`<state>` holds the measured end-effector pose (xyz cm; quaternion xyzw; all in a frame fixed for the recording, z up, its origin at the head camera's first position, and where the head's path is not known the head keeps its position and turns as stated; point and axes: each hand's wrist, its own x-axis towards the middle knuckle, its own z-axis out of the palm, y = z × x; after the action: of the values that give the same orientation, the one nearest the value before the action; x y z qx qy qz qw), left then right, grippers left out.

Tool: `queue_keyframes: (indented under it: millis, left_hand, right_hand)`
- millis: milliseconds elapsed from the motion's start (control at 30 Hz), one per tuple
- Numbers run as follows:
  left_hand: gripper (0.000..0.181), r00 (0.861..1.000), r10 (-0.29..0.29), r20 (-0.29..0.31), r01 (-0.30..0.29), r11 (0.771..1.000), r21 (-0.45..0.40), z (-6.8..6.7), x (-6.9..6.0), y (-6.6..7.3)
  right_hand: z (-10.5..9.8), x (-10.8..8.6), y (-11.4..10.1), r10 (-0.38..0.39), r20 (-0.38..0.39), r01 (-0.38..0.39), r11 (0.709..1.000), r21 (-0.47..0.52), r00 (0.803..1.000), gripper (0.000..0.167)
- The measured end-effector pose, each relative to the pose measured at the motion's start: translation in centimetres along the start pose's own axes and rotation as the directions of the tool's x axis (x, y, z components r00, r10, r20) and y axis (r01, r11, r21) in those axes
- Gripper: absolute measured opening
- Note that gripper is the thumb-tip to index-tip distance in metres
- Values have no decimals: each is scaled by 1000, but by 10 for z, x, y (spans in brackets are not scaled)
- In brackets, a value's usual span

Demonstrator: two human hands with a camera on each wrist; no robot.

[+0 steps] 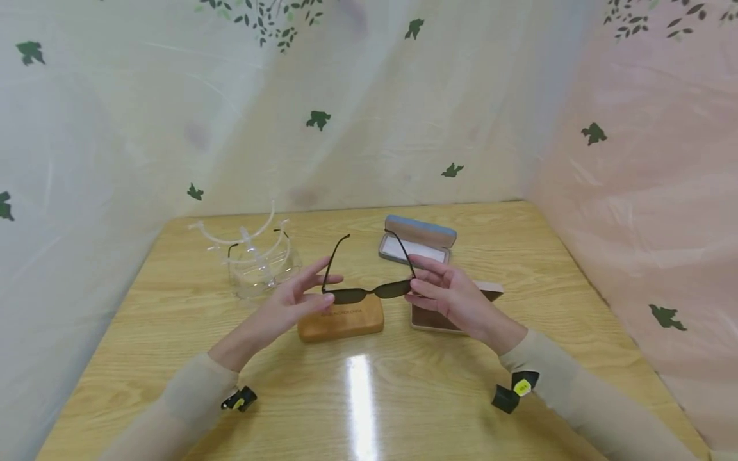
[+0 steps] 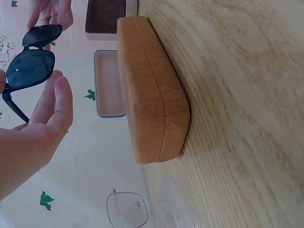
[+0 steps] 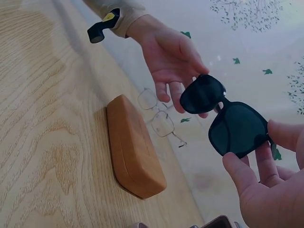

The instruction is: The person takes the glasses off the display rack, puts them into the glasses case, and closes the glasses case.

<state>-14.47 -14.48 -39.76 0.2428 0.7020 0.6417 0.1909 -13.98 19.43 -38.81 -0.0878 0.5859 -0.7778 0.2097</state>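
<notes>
Dark sunglasses (image 1: 394, 289) are held up in the air between both hands, temples unfolded and pointing away in the head view. The left hand (image 1: 288, 302) pinches them at the left hinge; the right hand (image 1: 455, 298) pinches the right end near its hinge. In the left wrist view the dark lenses (image 2: 31, 69) slant between the two hands. The right wrist view shows the right fingers and thumb on the edge of the near lens (image 3: 237, 128). Below the sunglasses, a closed tan case (image 1: 341, 322) lies on the table.
A blue-backed case (image 1: 421, 232) stands open behind. Another open case (image 1: 438, 319), with a dark brown inside, lies partly under the right hand. At the left is a clear stand (image 1: 248, 243) with thin-framed glasses (image 3: 164, 124). Patterned cloth (image 1: 369, 96) hangs behind the table (image 1: 461, 397).
</notes>
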Motion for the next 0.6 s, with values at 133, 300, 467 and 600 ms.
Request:
queue_keyframes:
  millis: [133, 300, 467, 600]
  left_hand:
    - [73, 1000, -2, -6, 2, 1000, 1, 0, 1, -3]
    - [72, 1000, -11, -12, 11, 1000, -3, 0, 1, -5]
    - [71, 1000, -11, -2, 11, 1000, -16, 0, 1, -6]
    - [71, 1000, -19, 0, 19, 999, -30, 0, 0, -5]
  right_hand:
    - [-1, 0, 1, -6, 6, 6, 1000, -1, 1000, 60]
    - [-2, 2, 4, 0, 4, 0, 1000, -10, 1000, 61]
    - [-2, 4, 7, 3, -7, -3, 1000, -28, 1000, 64]
    - [-1, 5, 7, 13, -21, -14, 999, -46, 1000, 65]
